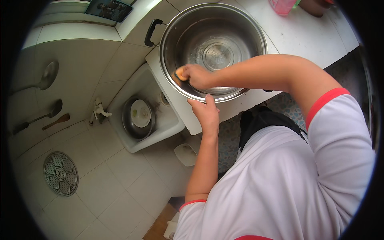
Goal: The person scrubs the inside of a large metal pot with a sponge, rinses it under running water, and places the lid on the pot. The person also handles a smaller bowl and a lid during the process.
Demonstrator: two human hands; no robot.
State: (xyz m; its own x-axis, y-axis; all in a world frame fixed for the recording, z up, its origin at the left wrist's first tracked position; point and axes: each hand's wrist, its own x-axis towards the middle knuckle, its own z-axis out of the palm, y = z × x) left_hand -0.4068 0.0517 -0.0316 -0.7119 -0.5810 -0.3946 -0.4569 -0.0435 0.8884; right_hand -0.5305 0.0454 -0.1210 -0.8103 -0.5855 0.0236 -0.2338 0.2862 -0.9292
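A large stainless steel pot with black side handles stands on the white tiled counter. Inside it, my right hand grips a yellow sponge with a dark green side, pressed to the pot's inner wall at the lower left. Wet-looking pale marks show on the pot's bottom. At the near rim, my left hand holds the pot's edge from outside, the thumb up at the rim; some of its fingers are hidden.
Left of the counter, a white sink holds a metal bowl with a plate inside, below a tap. Utensils, including a ladle, hang on the wall. A pink bottle stands at the counter's far side.
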